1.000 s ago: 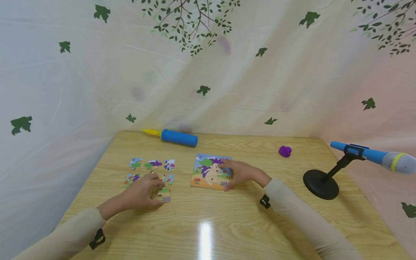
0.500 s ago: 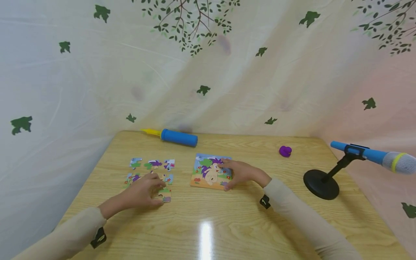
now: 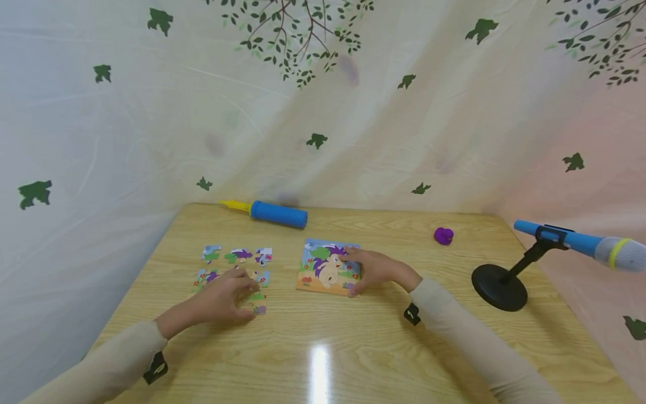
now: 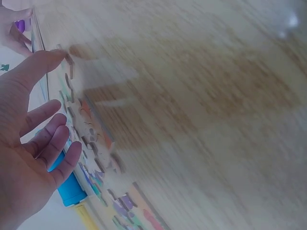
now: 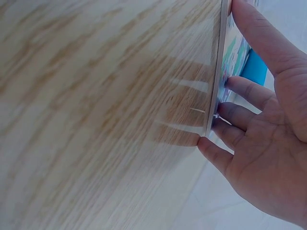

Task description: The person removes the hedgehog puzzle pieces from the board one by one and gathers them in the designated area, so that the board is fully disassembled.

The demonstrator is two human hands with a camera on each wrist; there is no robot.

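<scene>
Several cartoon puzzle pieces (image 3: 210, 253) lie in rough rows on the left of the wooden table. My left hand (image 3: 222, 297) bends low over the front row, thumb and index finger pinching the edges of a puzzle piece (image 3: 259, 309) at its right end. The palm hides other front pieces in the head view. To the right lies a flat square picture board (image 3: 318, 275) showing a purple-spined hedgehog. My right hand (image 3: 375, 269) rests at its right side, thumb by the near corner and fingers extended on it. In the right wrist view several fingertips touch its edge.
A blue hand pump (image 3: 278, 214) with a yellow nozzle lies at the back. A small purple rubber duck (image 3: 443, 235) sits at the back right. A blue microphone (image 3: 575, 241) on a round black stand (image 3: 499, 287) is at the right. A leaf-patterned curtain (image 3: 363, 163) hangs behind.
The notch by the left hand's fingertips has closed up as the left hand shifts very slightly right. The right hand and the picture board have stayed in place.
</scene>
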